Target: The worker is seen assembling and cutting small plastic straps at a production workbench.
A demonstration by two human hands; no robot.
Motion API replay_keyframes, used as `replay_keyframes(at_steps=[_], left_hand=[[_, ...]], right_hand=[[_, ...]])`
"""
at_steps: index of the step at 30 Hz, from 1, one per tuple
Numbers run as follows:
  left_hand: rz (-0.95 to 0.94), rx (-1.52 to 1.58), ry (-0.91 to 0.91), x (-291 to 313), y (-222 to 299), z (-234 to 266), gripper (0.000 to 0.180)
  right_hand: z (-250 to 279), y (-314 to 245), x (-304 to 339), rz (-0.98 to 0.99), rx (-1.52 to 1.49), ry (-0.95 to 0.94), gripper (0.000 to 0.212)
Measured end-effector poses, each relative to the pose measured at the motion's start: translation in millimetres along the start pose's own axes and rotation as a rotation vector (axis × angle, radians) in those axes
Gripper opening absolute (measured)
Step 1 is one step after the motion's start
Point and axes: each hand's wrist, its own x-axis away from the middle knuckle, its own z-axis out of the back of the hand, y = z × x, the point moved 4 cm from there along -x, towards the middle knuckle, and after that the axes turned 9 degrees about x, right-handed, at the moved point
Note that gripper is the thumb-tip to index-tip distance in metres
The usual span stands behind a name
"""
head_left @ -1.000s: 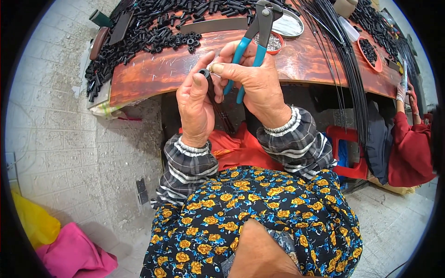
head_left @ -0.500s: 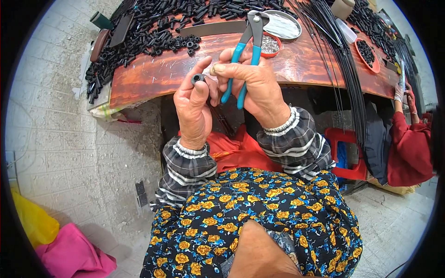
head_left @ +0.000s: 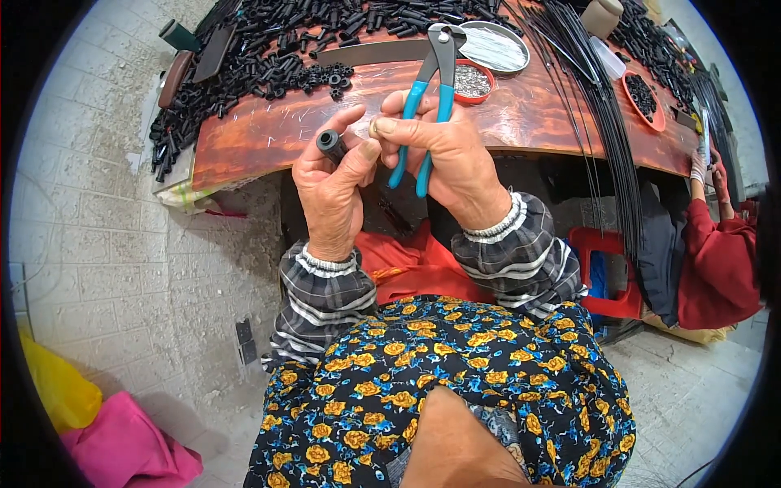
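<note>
Between the thumb and fingers of my left hand (head_left: 332, 191) is a short black plastic tube (head_left: 330, 144), its round open end turned up toward me. My right hand (head_left: 455, 159) is closed around a pair of pliers (head_left: 443, 69) with blue handles, the dark metal jaws pointing away, above the table's near edge. The right thumb and index finger also meet in a pinch close to my left fingertips; whether something small sits in that pinch, I cannot make out.
On the reddish wooden table (head_left: 260, 134) lie heaps of black plastic parts (head_left: 268, 61). Beyond the pliers stand a red bowl of small metal pieces (head_left: 472, 80) and a tray of thin white strips (head_left: 495, 47). Long black rods (head_left: 602, 98) overhang the edge. A person in red (head_left: 720, 260) works at right.
My left hand has shifted slightly left, and the black tube now tilts so more of its side shows. The right hand and pliers have barely moved.
</note>
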Motion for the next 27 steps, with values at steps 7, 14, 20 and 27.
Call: replay_keyframes(at_steps=[7, 14, 20, 27], left_hand=[[0.007, -0.09, -0.03, -1, 1, 9, 0.022], [-0.122, -0.131, -0.084, -2, 6, 7, 0.012], [-0.123, -0.144, -0.016, -1, 6, 5, 0.005], [-0.147, -0.197, 0.063, 1, 11, 6, 0.006]], right_hand=[[2, -17, -2, 0.046, 0.545, -0.016, 0.027], [3, -15, -9, -0.076, 0.477, -0.101, 0.026], [5, -4, -9, -0.053, 0.385, 0.016, 0.026], [-6, -4, -8, -0.037, 0.353, 0.046, 0.024]])
